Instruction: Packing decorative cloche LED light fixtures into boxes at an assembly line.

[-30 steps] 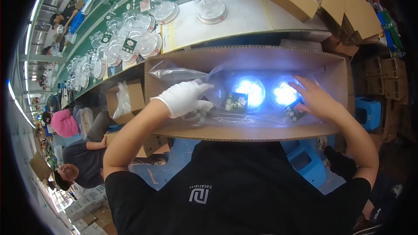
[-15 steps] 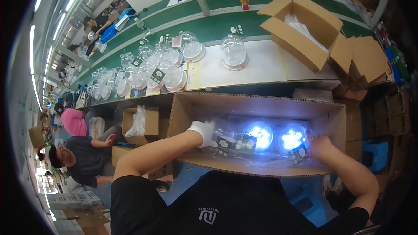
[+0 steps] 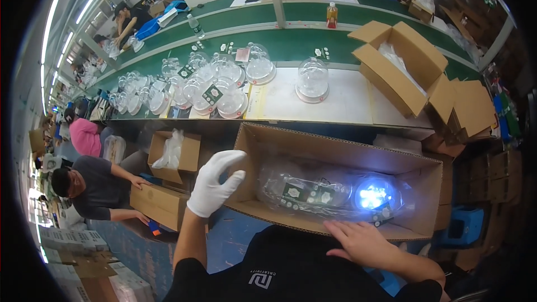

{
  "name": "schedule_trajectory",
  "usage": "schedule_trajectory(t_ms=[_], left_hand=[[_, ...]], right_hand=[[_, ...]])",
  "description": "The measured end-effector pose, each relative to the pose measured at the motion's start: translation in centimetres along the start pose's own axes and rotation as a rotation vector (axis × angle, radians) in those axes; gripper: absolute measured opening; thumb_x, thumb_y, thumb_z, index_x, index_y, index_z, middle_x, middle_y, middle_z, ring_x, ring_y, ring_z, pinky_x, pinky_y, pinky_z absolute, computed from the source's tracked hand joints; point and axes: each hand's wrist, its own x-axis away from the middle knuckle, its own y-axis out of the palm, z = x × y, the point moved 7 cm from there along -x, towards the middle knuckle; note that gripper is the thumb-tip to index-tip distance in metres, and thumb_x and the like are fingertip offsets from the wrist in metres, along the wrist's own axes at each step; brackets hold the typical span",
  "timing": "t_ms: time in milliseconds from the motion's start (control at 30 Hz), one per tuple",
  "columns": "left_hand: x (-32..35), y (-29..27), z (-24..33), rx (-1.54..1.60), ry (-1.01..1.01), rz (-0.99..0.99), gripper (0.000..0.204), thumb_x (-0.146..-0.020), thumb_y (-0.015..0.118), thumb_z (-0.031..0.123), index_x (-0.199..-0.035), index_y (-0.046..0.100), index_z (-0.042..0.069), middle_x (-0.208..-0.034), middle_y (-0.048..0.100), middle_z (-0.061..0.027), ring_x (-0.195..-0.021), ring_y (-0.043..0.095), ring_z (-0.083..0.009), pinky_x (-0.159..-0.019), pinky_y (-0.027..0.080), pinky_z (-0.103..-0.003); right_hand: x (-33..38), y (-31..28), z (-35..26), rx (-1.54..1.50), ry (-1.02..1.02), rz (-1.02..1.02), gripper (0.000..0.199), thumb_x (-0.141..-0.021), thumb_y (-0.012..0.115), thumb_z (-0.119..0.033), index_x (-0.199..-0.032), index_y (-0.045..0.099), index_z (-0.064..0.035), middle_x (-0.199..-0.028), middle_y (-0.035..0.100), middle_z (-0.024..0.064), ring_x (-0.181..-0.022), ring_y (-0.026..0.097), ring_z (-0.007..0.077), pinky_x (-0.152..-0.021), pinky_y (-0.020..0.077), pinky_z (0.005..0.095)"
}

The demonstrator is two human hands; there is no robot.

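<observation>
A long open cardboard carton (image 3: 341,146) stands before me, with clear plastic-wrapped domes lying inside. One dome (image 3: 373,194) at the carton's right glows bright white. The domes to its left are unlit, with dark green cards (image 3: 292,191) on their wrapping. My left hand (image 3: 215,185), in a white glove, is raised just outside the carton's left end, its thumb and fingers curved apart around nothing. Bare, my right hand (image 3: 361,241) is at the carton's near edge, fingers stretched out and holding nothing.
Many clear domes (image 3: 224,95) crowd the bench's left; a single dome (image 3: 312,81) stands on its white surface (image 3: 341,100). An open carton (image 3: 400,72) sits at the bench's right. At left a co-worker (image 3: 92,184) handles a brown box (image 3: 159,204). A blue stool (image 3: 465,226) is at right.
Both hands have come away from the domes: the left out past the carton's left end, the right to its near edge. The middle dome's light has gone out. The whole view has shifted slightly.
</observation>
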Motion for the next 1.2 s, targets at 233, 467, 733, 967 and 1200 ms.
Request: schedule_trajectory(t_ms=[233,467,733,967,1200], left_hand=[[11.4,6.9,-11.0,0.674,-0.461,0.103,0.078,-0.093,0.064,0.034,-0.155,0.031,-0.001,-0.153,0.042,-0.0191,-0.146,0.035,-0.0285,-0.120,0.026,-0.038],[18.9,19.4,-21.9,0.222,-0.386,-0.245,0.040,-0.097,0.063,0.027,-0.129,0.062,0.004,-0.135,0.062,-0.0139,-0.126,0.057,-0.0318,-0.108,0.043,-0.045],[18.6,26.5,-22.9,0.618,-0.327,-0.294,0.035,-0.092,0.070,0.015,-0.121,0.056,0.002,-0.108,0.062,-0.0066,-0.096,0.061,-0.0220,-0.087,0.051,-0.035],[8.3,28.6,-1.4,0.356,0.087,-0.453,0.083,-0.084,0.079,0.024,-0.149,0.035,-0.004,-0.145,0.050,-0.0256,-0.132,0.052,-0.0391,-0.105,0.045,-0.043],[8.8,36.0,3.1,0.228,-0.031,-0.567,0.066,-0.094,0.069,0.024,-0.149,0.040,0.002,-0.148,0.049,-0.0206,-0.137,0.048,-0.0353,-0.113,0.039,-0.042]], right_hand=[[-3.2,2.0,0.0,-0.003,0.058,-0.003,0.053,-0.093,0.066,-0.027,-0.136,0.052,-0.0010,-0.105,0.070,0.0123,-0.092,0.069,0.0292,-0.072,0.0556,0.0421],[-1.5,1.9,0.6,-0.018,0.337,-0.087,0.029,-0.084,0.062,-0.011,-0.113,0.064,-0.0112,-0.078,0.071,0.0156,-0.074,0.071,0.0352,-0.064,0.0535,0.0486],[4.4,1.0,1.4,-0.004,0.552,0.015,0.024,-0.083,0.066,-0.008,-0.106,0.072,-0.0141,-0.078,0.071,0.0151,-0.076,0.070,0.0359,-0.067,0.0547,0.0460],[20.5,-2.6,9.9,0.057,0.721,0.102,0.019,-0.084,0.070,-0.018,-0.100,0.074,-0.0085,-0.084,0.070,0.0182,-0.084,0.067,0.0379,-0.075,0.0530,0.0474],[37.6,-2.4,19.7,-0.078,0.912,0.221,0.019,-0.082,0.072,-0.012,-0.095,0.071,0.0006,-0.085,0.068,0.0233,-0.082,0.064,0.0433,-0.073,0.0513,0.0463]])
